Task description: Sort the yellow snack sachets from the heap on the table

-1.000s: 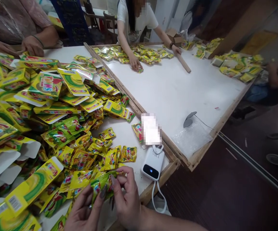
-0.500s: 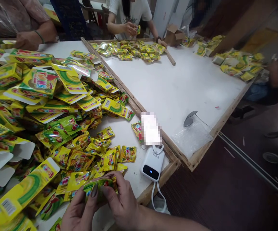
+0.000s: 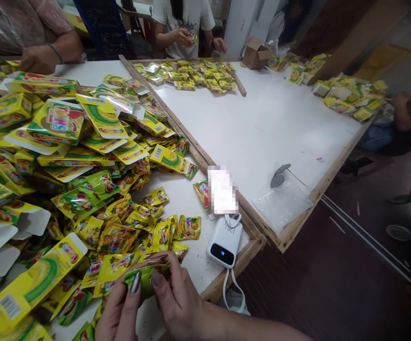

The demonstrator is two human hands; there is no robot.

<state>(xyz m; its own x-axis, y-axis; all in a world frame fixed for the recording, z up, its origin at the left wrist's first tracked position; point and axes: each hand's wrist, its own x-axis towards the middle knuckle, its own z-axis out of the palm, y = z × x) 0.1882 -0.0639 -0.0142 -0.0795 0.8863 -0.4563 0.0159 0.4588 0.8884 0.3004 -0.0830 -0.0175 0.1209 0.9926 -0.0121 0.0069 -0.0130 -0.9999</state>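
Note:
Both hands are at the bottom of the view, close together on one green candy packet point(image 3: 147, 278). My left hand point(image 3: 122, 308) pinches its left side, the thumb lying on top. My right hand point(image 3: 178, 293) grips the other end, thumb on the front and fingers behind. Parts of the packet are hidden by the fingers. Just beyond lie loose yellow packets point(image 3: 118, 237), with green packets point(image 3: 87, 192) among them. To the left rises a heap of yellow and green printed boxes point(image 3: 58, 121), some with their white flaps open.
A white power bank point(image 3: 225, 241) with a cable lies right of my hands, below a blurred-out bright phone-like object point(image 3: 223, 189). Wooden strips point(image 3: 180, 125) edge the white table point(image 3: 262, 128). Bubble wrap point(image 3: 283, 201) lies at the right corner. Co-workers point(image 3: 184, 28) sit across by more boxes.
My hands keep hold of the green packet, with small finger shifts. Across the table, a co-worker's hand has lifted off the boxes and drawn back, and a short wooden strip there has shifted left.

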